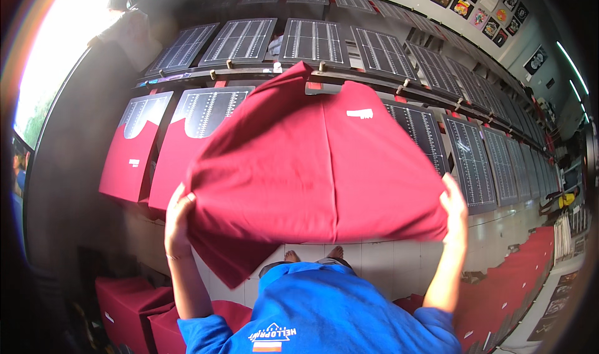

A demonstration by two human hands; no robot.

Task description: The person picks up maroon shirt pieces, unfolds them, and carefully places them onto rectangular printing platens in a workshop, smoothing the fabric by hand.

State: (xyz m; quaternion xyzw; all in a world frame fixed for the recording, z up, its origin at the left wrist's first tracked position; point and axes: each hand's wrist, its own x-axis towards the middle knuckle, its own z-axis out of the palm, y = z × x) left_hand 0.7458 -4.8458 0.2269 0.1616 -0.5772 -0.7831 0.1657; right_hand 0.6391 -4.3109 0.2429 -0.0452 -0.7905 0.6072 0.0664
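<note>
Red shirt held up spread between both hands over the row of boards.

From my feed, going left to right: two boards [145,143] at left already wear red shirts, and red stacks [134,310] sit low beside my left arm. My left hand [178,220] has its fingers clamped on the shirt's [312,167] left edge, thumb on top. The shirt is a deep plain red, stretched wide and nearly flat in the air, with a crease down its middle, a small white tag near the top and a loose corner hanging under my left hand. My right hand [457,210] pinches the right edge, fingers closed on the cloth. Bare gridded boards [471,164] run off to the right.
</note>
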